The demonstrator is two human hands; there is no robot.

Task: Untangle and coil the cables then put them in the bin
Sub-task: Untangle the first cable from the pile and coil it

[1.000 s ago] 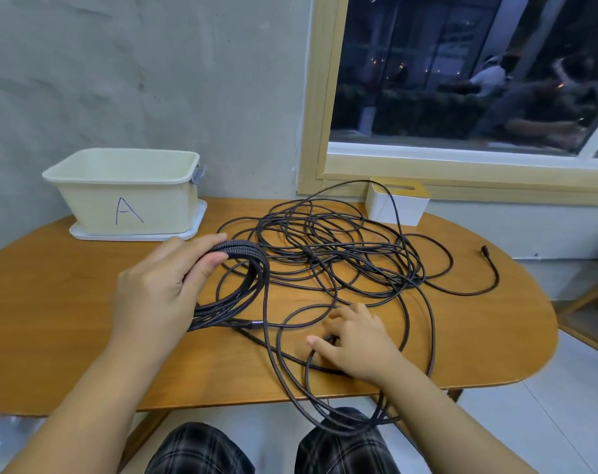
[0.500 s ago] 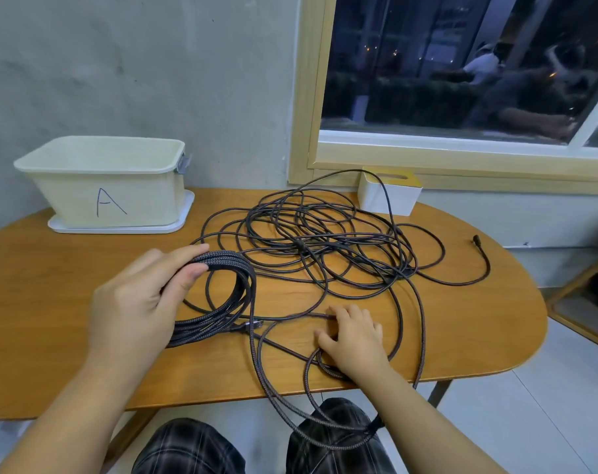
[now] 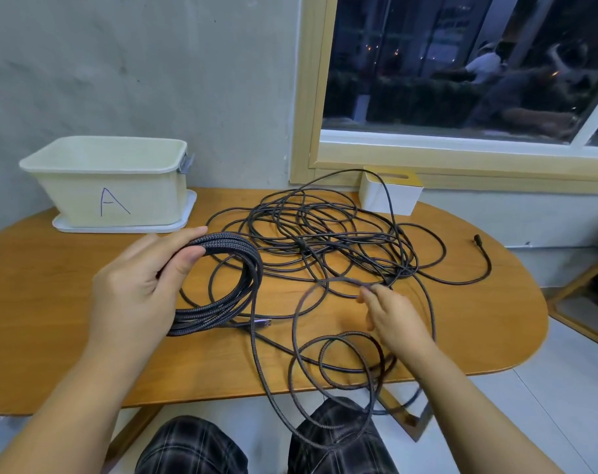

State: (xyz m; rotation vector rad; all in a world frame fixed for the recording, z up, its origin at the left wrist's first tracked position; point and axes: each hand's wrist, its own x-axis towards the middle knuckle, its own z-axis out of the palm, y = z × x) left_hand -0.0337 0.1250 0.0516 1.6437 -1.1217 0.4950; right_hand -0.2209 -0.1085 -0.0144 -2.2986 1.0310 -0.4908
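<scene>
While your left hand [image 3: 133, 295] gripped the coil [image 3: 222, 285], fingers and thumb curled round its top, your right hand [image 3: 393, 316] pinched a loose strand (blurred at the fingertips) of the tangle [image 3: 325, 241] on the table [image 3: 51, 302]. The bin [image 3: 113, 186], marked A, stood at the far left, apart from the cables.

We cannot trace any single strand through the tangled cable [image 3: 325, 234], and the loops hanging off the table's [image 3: 51, 302] near edge smear with blur by our right hand [image 3: 393, 313]. Our left hand [image 3: 137, 285] hides part of the coil [image 3: 222, 278]. The bin's [image 3: 113, 189] inside stays out of our sight.
</scene>
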